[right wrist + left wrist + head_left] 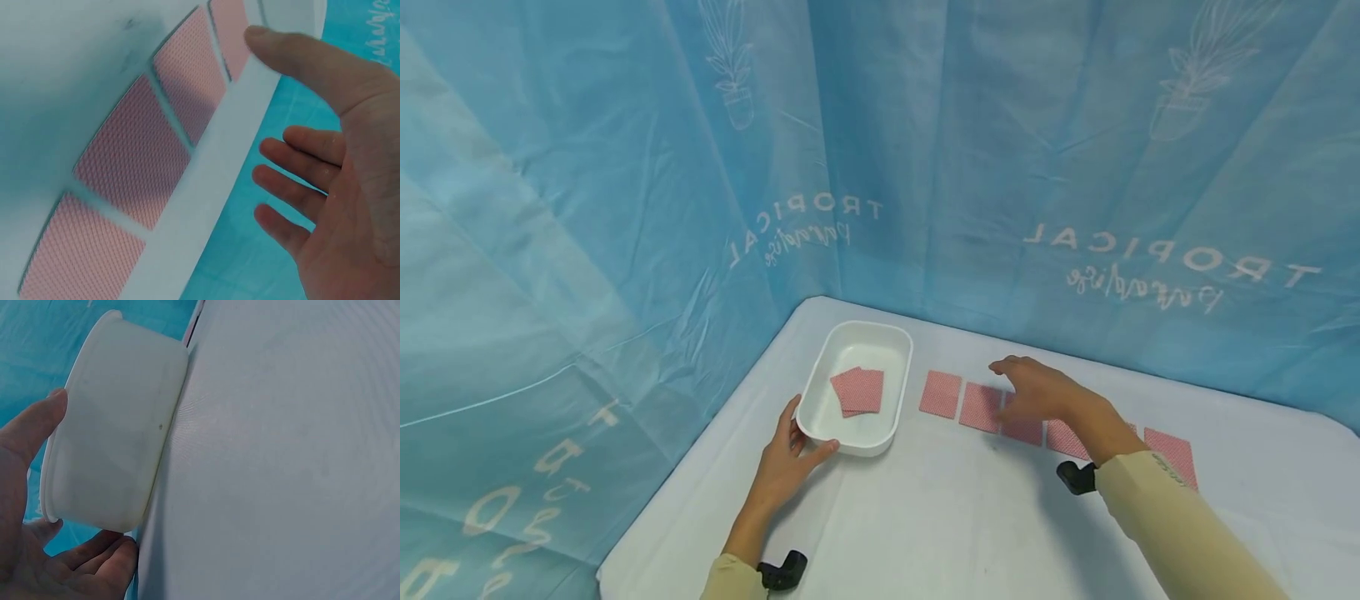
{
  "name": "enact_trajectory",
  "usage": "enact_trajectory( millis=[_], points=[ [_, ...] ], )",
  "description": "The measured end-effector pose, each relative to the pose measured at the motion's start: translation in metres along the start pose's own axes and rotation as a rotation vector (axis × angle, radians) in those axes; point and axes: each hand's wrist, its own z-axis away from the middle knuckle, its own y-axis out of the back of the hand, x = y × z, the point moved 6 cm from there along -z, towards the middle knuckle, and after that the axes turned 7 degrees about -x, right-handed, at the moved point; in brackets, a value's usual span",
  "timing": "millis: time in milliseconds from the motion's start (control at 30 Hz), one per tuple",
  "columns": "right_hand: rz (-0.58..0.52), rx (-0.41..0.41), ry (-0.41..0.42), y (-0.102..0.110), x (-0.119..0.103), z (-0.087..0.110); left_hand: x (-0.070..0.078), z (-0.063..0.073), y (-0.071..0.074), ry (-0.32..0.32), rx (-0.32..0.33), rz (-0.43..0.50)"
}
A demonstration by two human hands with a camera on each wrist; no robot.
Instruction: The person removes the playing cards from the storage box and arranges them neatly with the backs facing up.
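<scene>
A white plastic tub [859,432] stands at the table's left side, with a few overlapping red-patterned playing cards [861,392] face down inside. My left hand [781,467] holds the tub's near left corner, thumb on the near rim and fingers round the left side. In the left wrist view the thumb presses the tub's outer wall [119,425] by the rim, with fingertips low at its base. My right hand [1037,392] hovers above a row of face-down playing cards [940,394], fingers spread and holding nothing. Its thumb overlaps one card [230,37] in the right wrist view.
A white cloth covers the table [925,517]. The card row runs from beside the tub toward the right, ending at a card [1172,454] partly behind my right forearm. Blue printed curtains [925,167] rise along the table's left and far edges.
</scene>
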Motion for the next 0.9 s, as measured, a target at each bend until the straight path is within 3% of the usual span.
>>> enact_trajectory(
  millis=[267,367,600,833,900],
  points=[
    [0.006,-0.005,-0.003,0.001,-0.018,-0.015,-0.033,-0.012,0.0,0.007,0.023,0.0],
    [0.0,-0.013,0.012,0.001,-0.024,-0.018,-0.036,-0.013,-0.002,-0.001,0.026,-0.006],
    [0.026,-0.025,0.019,-0.001,-0.034,-0.026,-0.034,-0.012,-0.003,0.01,0.025,0.0],
    [0.018,0.005,0.053,0.003,-0.045,-0.036,-0.007,-0.003,0.001,-0.007,0.01,0.027],
    [0.023,0.006,0.056,0.004,-0.049,-0.038,-0.007,-0.004,0.001,-0.009,0.007,0.031]
  ],
)
